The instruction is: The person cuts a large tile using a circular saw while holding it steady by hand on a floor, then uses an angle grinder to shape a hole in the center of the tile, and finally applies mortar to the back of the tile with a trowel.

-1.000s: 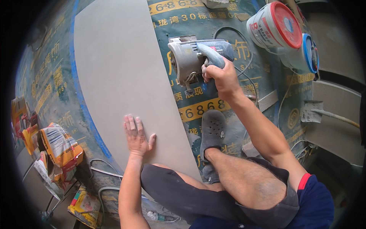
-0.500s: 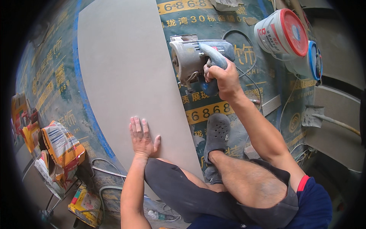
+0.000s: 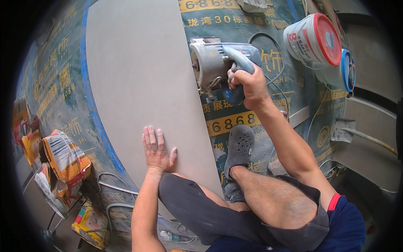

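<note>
"Head view: what's nearest?"

"Left hand (image 3: 157, 151), lower centre, flat on a grey slab (image 3: 138, 80) running to the upper left."

"Beyond?"

"Right hand (image 3: 253, 87), upper centre, gripping a power tool (image 3: 210, 65) at the slab's right edge; bucket (image 3: 302, 41), upper right."

Right of the slab (image 3: 142, 88) sits the saw (image 3: 212, 65), then 2 buckets (image 3: 303, 42).

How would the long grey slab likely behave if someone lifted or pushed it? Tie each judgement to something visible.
The long grey slab is probably stiff: its face looks flat under the left hand. It may be awkwardly heavy, being far larger than that hand. Its smooth face could be slippery against the dusty-looking fingers.
</note>
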### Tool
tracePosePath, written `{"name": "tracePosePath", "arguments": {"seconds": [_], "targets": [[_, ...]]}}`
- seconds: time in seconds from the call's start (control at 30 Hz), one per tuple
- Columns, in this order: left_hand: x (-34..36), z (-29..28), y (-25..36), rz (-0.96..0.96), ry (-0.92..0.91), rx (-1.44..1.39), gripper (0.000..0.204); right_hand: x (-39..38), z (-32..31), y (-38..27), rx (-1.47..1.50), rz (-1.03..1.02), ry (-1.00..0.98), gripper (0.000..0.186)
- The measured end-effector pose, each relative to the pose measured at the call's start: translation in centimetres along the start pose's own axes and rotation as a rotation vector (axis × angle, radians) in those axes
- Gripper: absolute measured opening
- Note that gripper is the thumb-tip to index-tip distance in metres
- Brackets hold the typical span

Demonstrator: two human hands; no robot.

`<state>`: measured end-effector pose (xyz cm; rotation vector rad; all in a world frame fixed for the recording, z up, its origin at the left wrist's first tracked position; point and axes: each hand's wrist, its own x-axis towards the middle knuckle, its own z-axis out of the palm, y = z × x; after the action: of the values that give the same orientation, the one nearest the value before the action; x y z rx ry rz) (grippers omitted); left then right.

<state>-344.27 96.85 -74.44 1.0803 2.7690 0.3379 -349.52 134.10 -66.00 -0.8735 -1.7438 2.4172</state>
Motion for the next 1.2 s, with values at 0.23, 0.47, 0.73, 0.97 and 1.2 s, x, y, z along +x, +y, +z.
{"name": "tracePosePath", "arguments": {"seconds": [0.23, 0.47, 0.73, 0.97, 1.2], "targets": [[0.0, 0.0, 0.1, 0.000, -0.005, -0.013, 0.090, -0.4, 0.0, -0.3, 0.015, 0.028, -0.018, 0.015], [0.0, -0.1, 0.0, -0.001, -0.013, -0.009, 0.090, -0.8, 0.0, -0.4, 0.016, 0.045, -0.027, 0.015], [0.1, -0.1, 0.1, 0.009, -0.010, 0.004, 0.091, -1.2, -0.3, -0.3, 0.004, 0.056, -0.033, 0.016], [0.1, -0.1, 0.1, 0.006, -0.019, 0.011, 0.091, -1.6, -0.3, -0.3, 0.007, 0.069, -0.039, 0.017], [0.1, -0.1, 0.0, 0.007, -0.014, 0.008, 0.090, -1.8, -0.3, -0.5, 0.020, 0.088, -0.041, 0.018]]}}
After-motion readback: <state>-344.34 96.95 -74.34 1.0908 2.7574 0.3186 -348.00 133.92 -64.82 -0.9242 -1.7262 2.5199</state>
